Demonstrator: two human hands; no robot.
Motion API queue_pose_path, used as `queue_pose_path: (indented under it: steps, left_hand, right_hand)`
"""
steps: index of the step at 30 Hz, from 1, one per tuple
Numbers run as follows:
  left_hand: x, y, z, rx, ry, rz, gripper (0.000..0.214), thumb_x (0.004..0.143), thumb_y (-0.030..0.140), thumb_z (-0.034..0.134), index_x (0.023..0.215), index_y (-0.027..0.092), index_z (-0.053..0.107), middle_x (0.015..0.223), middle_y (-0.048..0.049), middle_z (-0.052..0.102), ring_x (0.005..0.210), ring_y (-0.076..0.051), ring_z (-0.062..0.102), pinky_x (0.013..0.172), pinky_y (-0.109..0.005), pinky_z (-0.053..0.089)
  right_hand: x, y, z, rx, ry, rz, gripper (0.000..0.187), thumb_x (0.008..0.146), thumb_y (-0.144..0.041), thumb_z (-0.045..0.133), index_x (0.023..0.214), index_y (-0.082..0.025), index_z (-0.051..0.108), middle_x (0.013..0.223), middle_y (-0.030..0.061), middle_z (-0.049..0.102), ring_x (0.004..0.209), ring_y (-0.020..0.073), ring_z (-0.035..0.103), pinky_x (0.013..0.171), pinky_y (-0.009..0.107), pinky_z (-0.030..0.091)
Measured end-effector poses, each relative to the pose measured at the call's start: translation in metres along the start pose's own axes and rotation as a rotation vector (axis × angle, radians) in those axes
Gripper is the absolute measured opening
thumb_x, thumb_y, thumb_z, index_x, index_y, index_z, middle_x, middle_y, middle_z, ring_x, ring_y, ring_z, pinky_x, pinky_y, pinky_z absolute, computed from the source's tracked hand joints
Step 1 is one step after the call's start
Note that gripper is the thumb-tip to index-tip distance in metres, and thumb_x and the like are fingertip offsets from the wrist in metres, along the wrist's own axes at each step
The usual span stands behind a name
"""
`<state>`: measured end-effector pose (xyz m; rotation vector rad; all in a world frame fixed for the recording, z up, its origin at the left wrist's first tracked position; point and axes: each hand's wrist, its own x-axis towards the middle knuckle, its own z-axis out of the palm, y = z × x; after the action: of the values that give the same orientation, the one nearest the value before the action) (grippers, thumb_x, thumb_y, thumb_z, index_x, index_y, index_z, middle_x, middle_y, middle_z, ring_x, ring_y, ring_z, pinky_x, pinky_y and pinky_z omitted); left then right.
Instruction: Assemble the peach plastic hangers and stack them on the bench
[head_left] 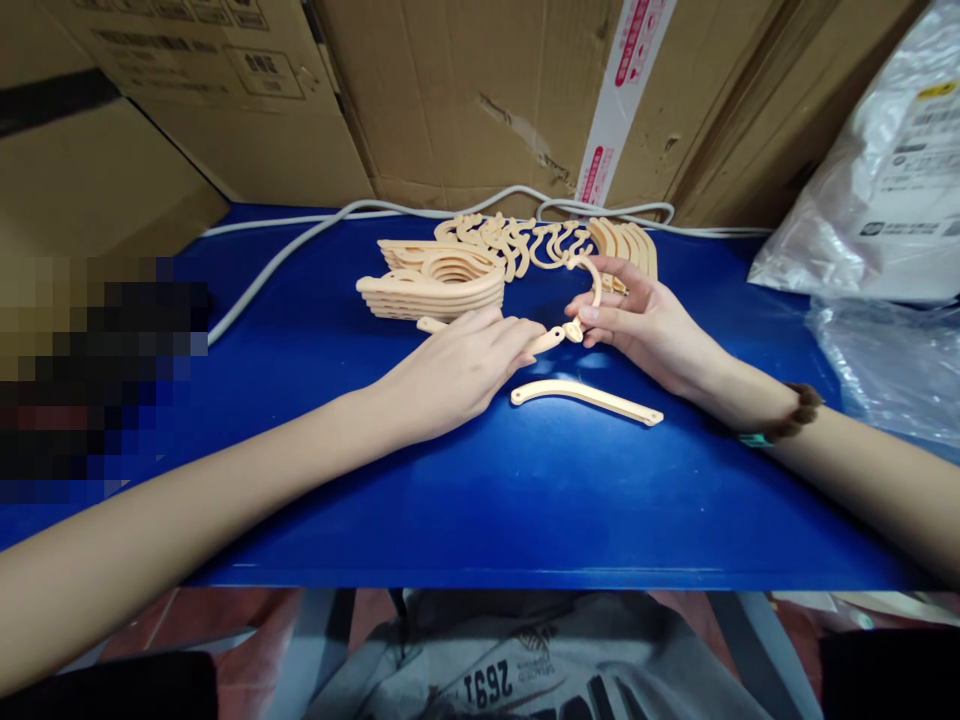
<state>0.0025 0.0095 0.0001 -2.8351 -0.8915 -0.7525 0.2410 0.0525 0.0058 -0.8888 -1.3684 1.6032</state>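
Note:
My left hand (pixel 457 365) rests on the blue table (pixel 480 500) with its fingers closed on a beige plastic arm piece (pixel 546 340). My right hand (pixel 637 315) pinches a beige plastic hook (pixel 592 285), whose lower end meets the tip of that arm piece. Another beige arm piece (pixel 585 397) lies loose on the table just in front of both hands. Behind them sit a stack of arm pieces (pixel 435 285) and a row of hooks (pixel 547 240).
Cardboard boxes (pixel 465 90) stand along the back edge. A white cable (pixel 300 245) runs across the table behind the parts. Clear plastic bags (pixel 885 180) lie at the right. A pixelated patch covers the left side.

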Motion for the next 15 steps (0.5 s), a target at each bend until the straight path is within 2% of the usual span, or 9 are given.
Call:
queue_pose_path:
  steps: [7,11,15]
  left_hand:
    - [-0.0010,-0.0015,0.0011,0.012,0.013,0.039,0.024,0.108,0.020,0.038,0.113,0.010,0.058,0.096,-0.0081,0.067,0.084,-0.022,0.057,0.076,-0.031,0.042]
    - [-0.0013,-0.0022,0.0020,0.089,0.041,0.107,0.028,0.109,0.021,0.036,0.120,0.008,0.057,0.096,-0.0092,0.068,0.085,-0.023,0.057,0.077,-0.032,0.043]
    - [-0.0011,-0.0017,0.0010,0.046,0.055,0.100,0.026,0.109,0.020,0.036,0.119,0.008,0.057,0.096,-0.0089,0.067,0.085,-0.023,0.057,0.077,-0.031,0.042]
  right_hand:
    - [0.0000,0.0011,0.0005,-0.030,-0.048,-0.011,0.063,0.070,-0.026,0.090,0.119,-0.023,0.051,0.084,-0.0038,0.074,0.072,0.0119,0.070,0.062,0.023,0.057]
    - [-0.0013,-0.0001,0.0016,-0.067,-0.084,-0.021,0.066,0.070,-0.027,0.090,0.123,-0.021,0.051,0.074,-0.0058,0.070,0.068,0.0117,0.067,0.059,0.023,0.053]
    - [-0.0020,-0.0020,0.0015,-0.066,-0.092,-0.002,0.069,0.071,-0.030,0.090,0.127,-0.020,0.051,0.076,-0.0055,0.070,0.067,0.0102,0.064,0.060,0.023,0.050]
